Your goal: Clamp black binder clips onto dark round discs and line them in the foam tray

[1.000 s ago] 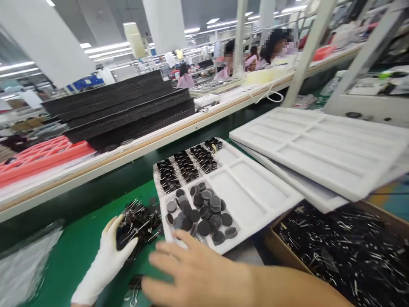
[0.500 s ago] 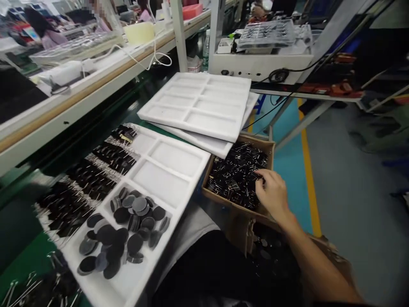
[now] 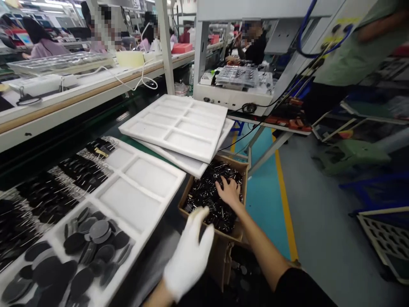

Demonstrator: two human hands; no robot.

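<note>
Picking clips [image 3: 204, 183] inside the box [image 3: 245, 183] seems the step: right hand [image 3: 230, 192] over them, fingers apart; gloved left hand [image 3: 191, 251] by the box's near edge, thumb spread. Next needs a pinch.

Matt foam tray [image 3: 143, 186], dull cardboard box [image 3: 245, 181], shiny metal-handled clips [image 3: 204, 183], smooth discs [image 3: 99, 230], perhaps plastic

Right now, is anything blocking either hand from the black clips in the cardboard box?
Nothing visible. The right hand is at the clips, the left hand by the open box. White trays overlap only its far-left corner.
</note>
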